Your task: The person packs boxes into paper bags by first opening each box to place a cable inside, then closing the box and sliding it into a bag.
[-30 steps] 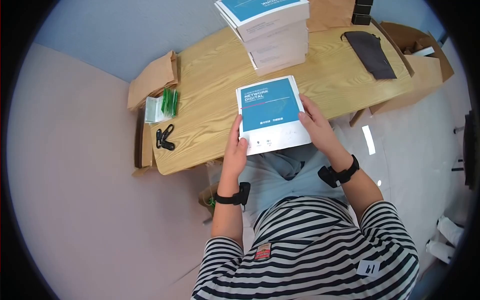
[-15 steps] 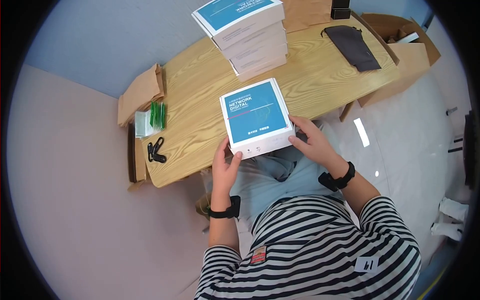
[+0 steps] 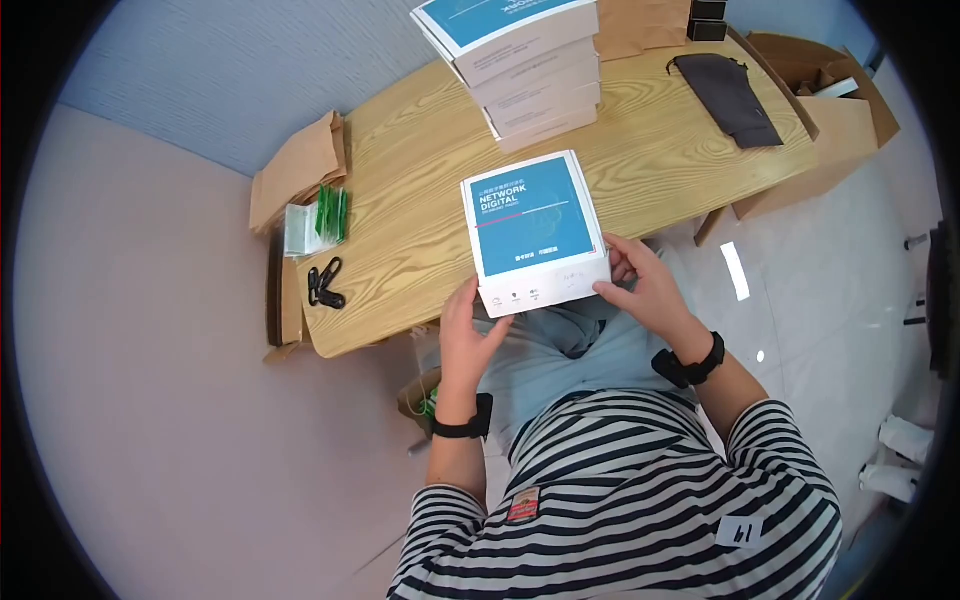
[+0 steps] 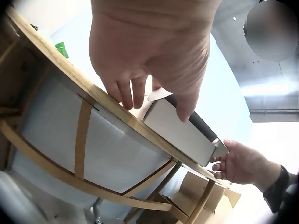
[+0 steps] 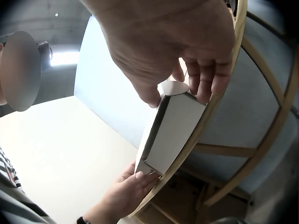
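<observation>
A white box with a blue "NETWORK DIGITAL" top lies at the near edge of the wooden table. My left hand holds its front left corner, thumb at the front edge and fingers along the side. At the front right corner, my right hand grips with its thumb on the front and fingers bent in at the side. Both wrist views show a dark gap along the front between the lid and the box's white front wall. A rounded tab sticks out by the right thumb.
Behind stands a stack of similar boxes. A grey pouch and an open carton are on the right. Brown paper bags, green packets and small black clip-like items lie at the left end.
My hands have slid from the box's sides down to its front corners. The box's front face shows more than a second ago, and the head view has shifted slightly.
</observation>
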Demonstrator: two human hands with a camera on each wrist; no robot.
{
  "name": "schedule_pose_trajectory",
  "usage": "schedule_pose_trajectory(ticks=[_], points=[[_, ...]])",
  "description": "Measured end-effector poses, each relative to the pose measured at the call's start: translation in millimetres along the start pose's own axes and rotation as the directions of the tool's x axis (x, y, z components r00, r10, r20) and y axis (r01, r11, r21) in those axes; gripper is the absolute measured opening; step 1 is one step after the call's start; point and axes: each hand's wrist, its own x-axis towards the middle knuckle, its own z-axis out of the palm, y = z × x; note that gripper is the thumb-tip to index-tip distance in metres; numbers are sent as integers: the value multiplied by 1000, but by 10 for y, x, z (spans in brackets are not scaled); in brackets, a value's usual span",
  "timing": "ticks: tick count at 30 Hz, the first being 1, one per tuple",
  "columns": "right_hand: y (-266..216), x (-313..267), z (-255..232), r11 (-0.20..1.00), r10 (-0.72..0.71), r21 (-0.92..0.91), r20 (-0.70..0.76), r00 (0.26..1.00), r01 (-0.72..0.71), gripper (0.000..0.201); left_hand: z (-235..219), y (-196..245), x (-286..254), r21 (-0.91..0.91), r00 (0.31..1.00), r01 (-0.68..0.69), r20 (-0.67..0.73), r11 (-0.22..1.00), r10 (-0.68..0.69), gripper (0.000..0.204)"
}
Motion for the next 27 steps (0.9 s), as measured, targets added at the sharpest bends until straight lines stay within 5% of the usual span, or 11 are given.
schedule_pose_trajectory(ticks=[10, 25, 27], points=[[41, -81, 70, 998, 63, 11, -80, 995, -62, 52, 43, -43, -60, -20, 990, 93, -106, 995, -94, 47], [8, -103, 60, 997, 73, 29, -90, 993, -71, 34, 12, -145, -81, 52, 997, 0, -79, 999, 4, 28], [44, -91, 31, 983, 159, 92, -11, 987, -157, 27, 18, -131, -72, 77, 997, -1, -82, 997, 8, 28]])
